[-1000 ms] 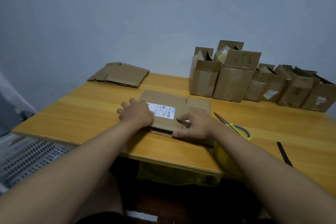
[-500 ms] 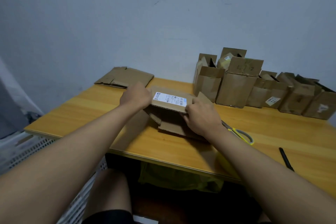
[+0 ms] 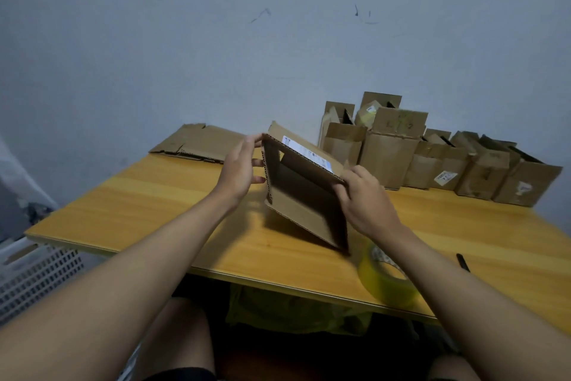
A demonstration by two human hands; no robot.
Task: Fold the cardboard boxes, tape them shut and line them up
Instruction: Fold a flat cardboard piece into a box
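We hold the box (image 3: 304, 192) above the tabletop (image 3: 160, 204), left hand (image 3: 239, 169) fingers and right hand (image 3: 366, 200) fingers clamped on opposite corners; uneven pressure risks collapsing it flat.

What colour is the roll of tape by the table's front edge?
Yellow tape roll, seen in the head view.

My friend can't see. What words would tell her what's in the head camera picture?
Two bare hands, left hand and right hand, hold a brown cardboard box with a white label, opened into a hollow sleeve, above a yellow wooden table. A row of folded brown boxes stands by the wall; a yellow tape roll lies nearby.
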